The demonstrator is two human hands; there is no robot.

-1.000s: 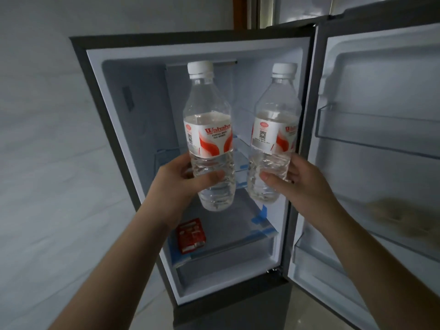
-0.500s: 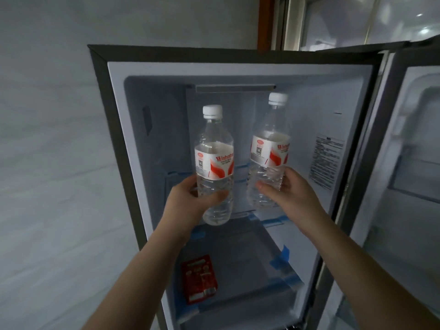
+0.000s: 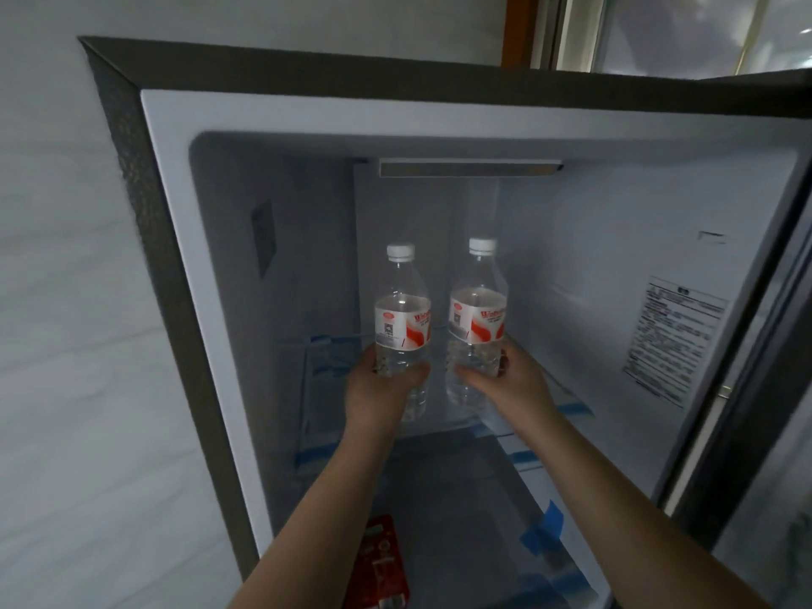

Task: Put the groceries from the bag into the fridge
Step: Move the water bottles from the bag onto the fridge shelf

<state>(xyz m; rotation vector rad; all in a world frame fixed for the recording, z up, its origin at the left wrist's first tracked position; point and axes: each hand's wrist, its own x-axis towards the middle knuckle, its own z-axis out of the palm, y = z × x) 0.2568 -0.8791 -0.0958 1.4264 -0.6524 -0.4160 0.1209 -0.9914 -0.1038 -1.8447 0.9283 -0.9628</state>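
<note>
Red packet (image 3: 381, 560) lay on lower shelf (image 3: 465, 512). Inside fridge (image 3: 615, 257), L hand (image 3: 380, 389) gripped left bottle (image 3: 402, 320), R hand (image 3: 512, 384) gripped right bottle (image 3: 476, 318), both upright w/ bases at upper shelf (image 3: 567, 395).

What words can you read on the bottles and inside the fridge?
Left bottle, in the left hand: red brand word on its label, cut off and blurred, unreadable.
Right bottle, in the right hand: red brand word begins "Wa", the rest blurred.
White sticker on the fridge's right wall: print too small.
Red packet on the lower shelf: too blurred.
</note>
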